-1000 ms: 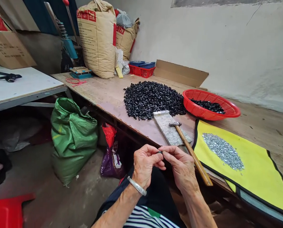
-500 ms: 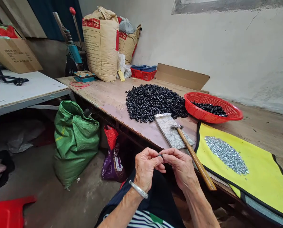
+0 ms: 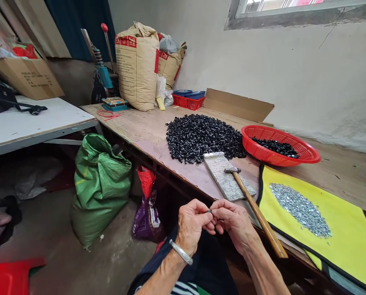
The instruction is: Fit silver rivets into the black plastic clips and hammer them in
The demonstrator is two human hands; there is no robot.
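Over my lap, just off the table's front edge, my left hand (image 3: 193, 225) and my right hand (image 3: 233, 221) meet at the fingertips. Both pinch one small dark piece (image 3: 209, 211), mostly covered by the fingers, so its exact kind is unclear. Beyond them a hammer (image 3: 259, 217) with a wooden handle rests its head on a grey stone slab (image 3: 219, 176). A large heap of small black parts (image 3: 204, 137) lies behind the slab. To the right, small shiny silver metal bits (image 3: 299, 209) are spread on a yellow cloth (image 3: 348, 241) with black edging.
A red plastic basket (image 3: 308, 153) holds more black parts. At the back stand paper sacks (image 3: 136, 69), a hand press (image 3: 104, 78) and a red tray (image 3: 189, 102). Below on the left are a green woven sack (image 3: 103, 188) and a red stool (image 3: 13, 276).
The view has tilted up slightly, so the scene sits lower and a bit to the right. My hands stay together at the small dark piece, with fingers shifted a little.
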